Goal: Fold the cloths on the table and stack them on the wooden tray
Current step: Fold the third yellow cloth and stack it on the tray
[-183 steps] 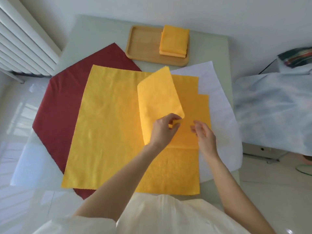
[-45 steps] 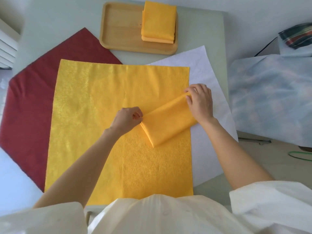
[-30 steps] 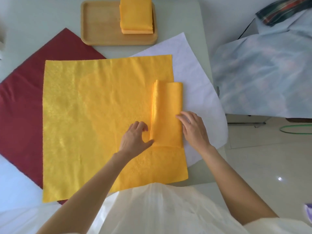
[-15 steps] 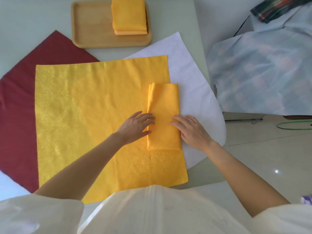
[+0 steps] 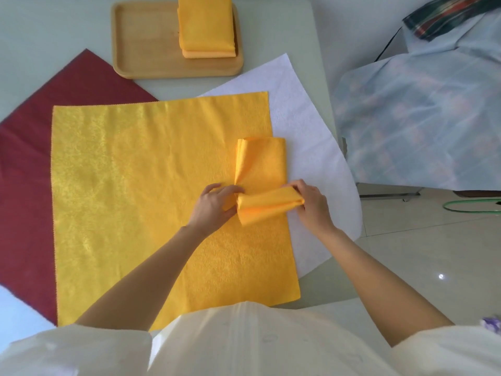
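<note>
**Last fold on the small yellow cloth, and it could easily go crooked**

Only one view here, the head cam looking down, so I'll use the wooden tray (image 5: 141, 42) as my landmark.

The tray sits at the far edge of the table (image 5: 54, 31). A stack of folded yellow cloths (image 5: 206, 25) is on its right half, with the left half bare wood. Nearer me than the tray is a big yellow cloth (image 5: 135, 185) spread flat, overlapping a dark red cloth (image 5: 27, 158) on its left and a white cloth (image 5: 303, 131) on its right.

The piece I'm working, a narrow folded yellow cloth (image 5: 260, 164), lies on the right side of the big one, straight down from the tray's stack. Its near end is lifted and being turned over towards the tray. My left hand (image 5: 214, 207) has fingers curled on the left end of that lifted flap, and my right hand (image 5: 311, 204) pinches the right end.

What could go wrong, I reckon:
- the flap looks skewed, so the fold may land crooked and stack badly
- the layers at the far left corner are fanning open and could slip apart if I pull
- the fabric looks slippery, so I might drag the big cloth underneath along too
</note>
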`<action>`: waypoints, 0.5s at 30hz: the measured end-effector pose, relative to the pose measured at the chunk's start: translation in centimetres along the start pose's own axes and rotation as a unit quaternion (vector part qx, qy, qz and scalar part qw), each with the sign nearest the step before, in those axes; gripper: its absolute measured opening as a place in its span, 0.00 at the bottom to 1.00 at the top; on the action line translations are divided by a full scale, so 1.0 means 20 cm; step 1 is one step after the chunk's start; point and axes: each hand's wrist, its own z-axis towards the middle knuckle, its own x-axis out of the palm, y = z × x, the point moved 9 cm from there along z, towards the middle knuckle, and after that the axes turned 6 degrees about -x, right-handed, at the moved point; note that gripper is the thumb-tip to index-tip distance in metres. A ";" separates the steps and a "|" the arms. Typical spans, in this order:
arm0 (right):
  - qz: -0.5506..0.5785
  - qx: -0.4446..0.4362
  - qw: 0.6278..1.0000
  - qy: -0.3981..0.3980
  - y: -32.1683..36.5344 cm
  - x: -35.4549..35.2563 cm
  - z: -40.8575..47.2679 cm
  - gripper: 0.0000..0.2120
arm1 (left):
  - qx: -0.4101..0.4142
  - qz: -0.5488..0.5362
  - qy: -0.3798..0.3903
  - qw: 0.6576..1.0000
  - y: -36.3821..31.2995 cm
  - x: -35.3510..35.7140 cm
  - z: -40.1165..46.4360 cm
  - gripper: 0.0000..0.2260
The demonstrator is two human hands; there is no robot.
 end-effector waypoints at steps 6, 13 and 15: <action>-0.002 0.154 0.986 -0.058 -0.07 -0.03 0.16 0.12 | -0.265 -0.049 -0.103 0.957 0.04 -0.06 0.08 0.11; -0.038 0.175 0.976 -0.120 -0.03 -0.05 0.19 0.13 | -0.313 -0.001 -0.079 0.946 0.07 -0.03 0.16 0.13; -0.079 0.121 0.983 -0.115 0.03 -0.05 0.22 0.18 | -0.315 0.010 -0.077 0.946 0.06 -0.04 0.17 0.15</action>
